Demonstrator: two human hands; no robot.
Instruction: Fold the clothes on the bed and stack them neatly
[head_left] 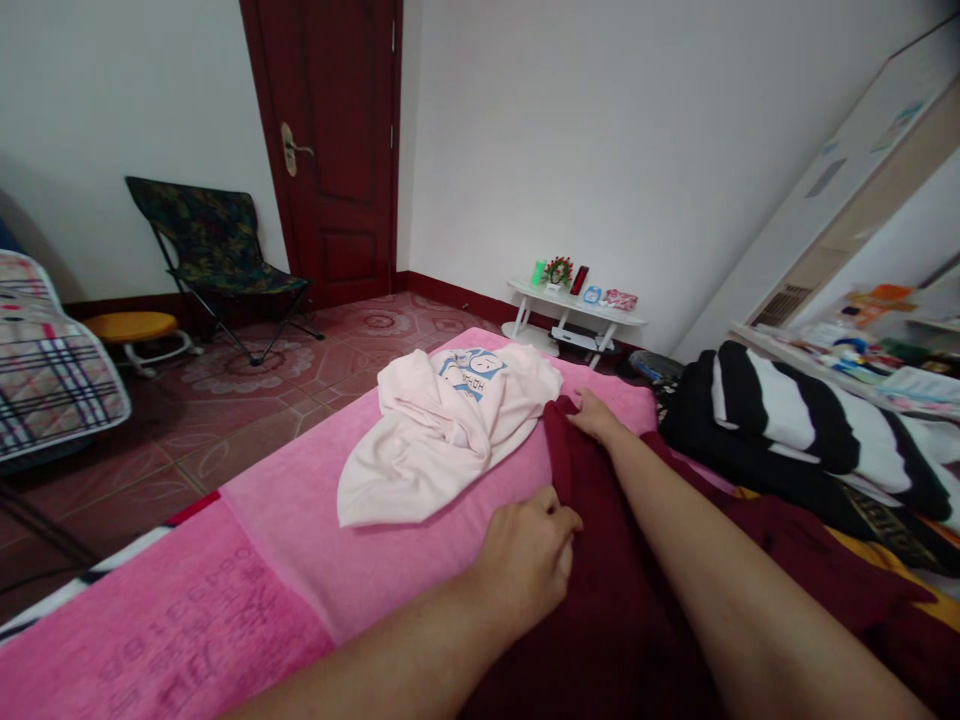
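Observation:
A dark maroon garment (600, 500) is spread over the near right part of the bed; its exact kind cannot be made out. My left hand (529, 555) is closed, fingers curled on the garment's left edge. Farther off, my right hand (598, 416) pinches the far end of that edge, where a fold stands up. Just left of my right hand lies a crumpled pale pink top (457, 430) with a blue and white print. Both rest on a pink blanket (300, 530).
Folded black and white striped fabric (810, 410) is heaped on the right. Beyond the bed stands a low white table (577, 310) with small items. A camouflage folding chair (217, 245), a yellow stool (131, 326) and a dark red door (334, 150) are to the left.

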